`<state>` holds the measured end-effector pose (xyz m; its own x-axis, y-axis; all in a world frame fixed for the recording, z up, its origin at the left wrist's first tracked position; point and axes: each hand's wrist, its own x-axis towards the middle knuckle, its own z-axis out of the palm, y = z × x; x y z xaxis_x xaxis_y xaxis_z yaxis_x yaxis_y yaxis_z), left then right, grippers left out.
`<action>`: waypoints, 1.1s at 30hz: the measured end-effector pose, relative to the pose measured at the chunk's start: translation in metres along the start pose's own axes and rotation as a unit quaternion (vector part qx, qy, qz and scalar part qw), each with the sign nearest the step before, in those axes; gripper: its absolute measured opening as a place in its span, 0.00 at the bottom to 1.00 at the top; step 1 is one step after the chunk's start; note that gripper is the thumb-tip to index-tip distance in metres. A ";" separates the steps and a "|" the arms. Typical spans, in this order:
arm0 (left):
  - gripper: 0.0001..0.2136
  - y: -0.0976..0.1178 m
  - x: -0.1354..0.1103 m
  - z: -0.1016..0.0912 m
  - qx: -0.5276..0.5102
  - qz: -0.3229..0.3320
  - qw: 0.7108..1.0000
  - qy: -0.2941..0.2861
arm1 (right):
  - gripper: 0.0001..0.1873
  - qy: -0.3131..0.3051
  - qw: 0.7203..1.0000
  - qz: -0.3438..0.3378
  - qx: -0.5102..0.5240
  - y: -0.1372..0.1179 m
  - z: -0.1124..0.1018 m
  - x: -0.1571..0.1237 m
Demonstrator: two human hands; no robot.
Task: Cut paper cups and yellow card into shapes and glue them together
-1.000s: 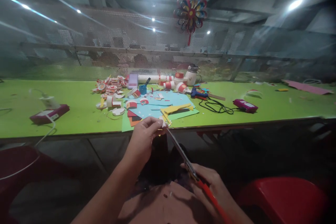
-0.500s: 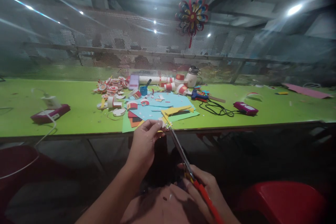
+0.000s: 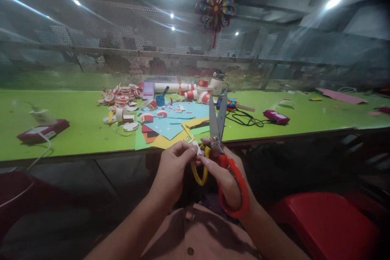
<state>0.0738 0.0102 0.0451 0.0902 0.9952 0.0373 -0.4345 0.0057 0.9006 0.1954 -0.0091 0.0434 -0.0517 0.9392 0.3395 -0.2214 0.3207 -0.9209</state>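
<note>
My left hand (image 3: pixel 173 168) pinches a small white paper piece (image 3: pixel 197 146) between thumb and fingertips, just off the table's front edge. Close beside it, my right hand (image 3: pixel 228 178) holds a pair of scissors (image 3: pixel 215 140) with one red and one yellow handle. The blades point up and away, spread apart, with nothing between them. My right thumb and fingertips reach over to the paper piece and appear to touch it. Behind the hands lies a folded yellow paper strip (image 3: pixel 199 123) on light blue paper sheets (image 3: pixel 170 128).
The green table (image 3: pixel 79 130) carries a pile of red-and-white paper pieces (image 3: pixel 120 95), paper cups (image 3: pixel 204 96), a blue glue gun (image 3: pixel 222 103), and purple power strips (image 3: pixel 276 116) with cords. A red stool (image 3: pixel 326 223) stands at my right.
The scissors have swung from beside the paper to upright, and their blades have opened. My right hand has come up to my left hand. The view has shifted slightly.
</note>
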 end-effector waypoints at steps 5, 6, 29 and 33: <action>0.07 0.000 -0.001 0.000 -0.008 0.006 1.000 -0.012 | 0.17 0.016 0.999 -0.021 -0.036 0.000 0.000 -0.001; 0.07 0.001 -0.001 0.000 -0.009 0.009 1.000 -0.014 | 0.16 0.019 0.999 -0.024 -0.044 0.000 0.000 -0.001; 0.07 0.002 -0.003 0.000 0.021 0.030 0.999 -0.017 | 0.14 0.033 0.992 -0.059 -0.108 0.001 0.001 -0.003; 0.08 0.001 -0.004 0.000 0.023 0.026 0.999 -0.026 | 0.14 0.036 0.992 -0.055 -0.108 0.001 0.002 -0.002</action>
<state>0.0727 0.0064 0.0459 0.1165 0.9875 0.1059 -0.3975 -0.0514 0.9162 0.1937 -0.0109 0.0420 0.0336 0.9007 0.4332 -0.0082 0.4336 -0.9011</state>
